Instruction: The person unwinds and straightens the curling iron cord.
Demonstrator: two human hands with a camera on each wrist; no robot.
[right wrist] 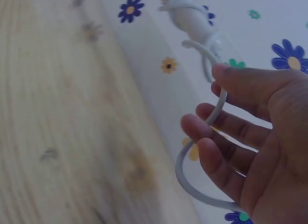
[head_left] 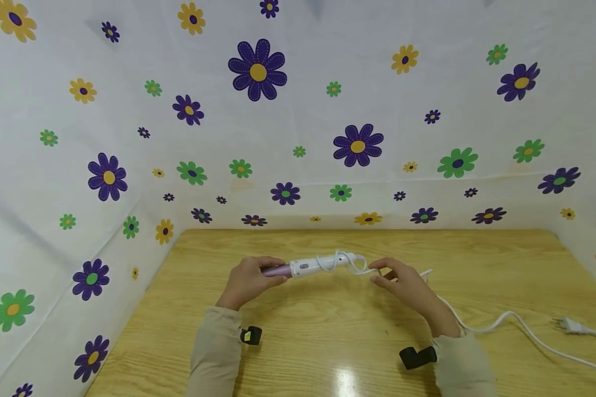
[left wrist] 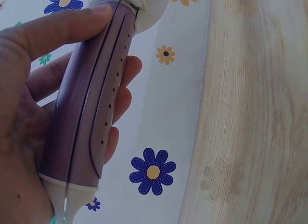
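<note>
My left hand (head_left: 248,282) grips the purple barrel (left wrist: 86,108) of a hair straightener (head_left: 305,267), holding it level above the table. In the left wrist view the thumb lies along one side and fingertips curl round the other. Its white handle points right, with the white cord (right wrist: 222,101) looped loosely round it. At the handle's cord end, my right hand (head_left: 404,281) pinches the cord between thumb and index finger. In the right wrist view the other fingers (right wrist: 226,149) are loosely bent, and the cord bows out past them toward the palm.
From the right hand the cord trails across the wooden table (head_left: 328,342) to the right. A two-pin plug (head_left: 571,325) lies near the right side. Flower-print white sheeting (head_left: 298,116) stands behind and on both sides. Black wrist mounts (head_left: 417,357) jut inward from both sleeves.
</note>
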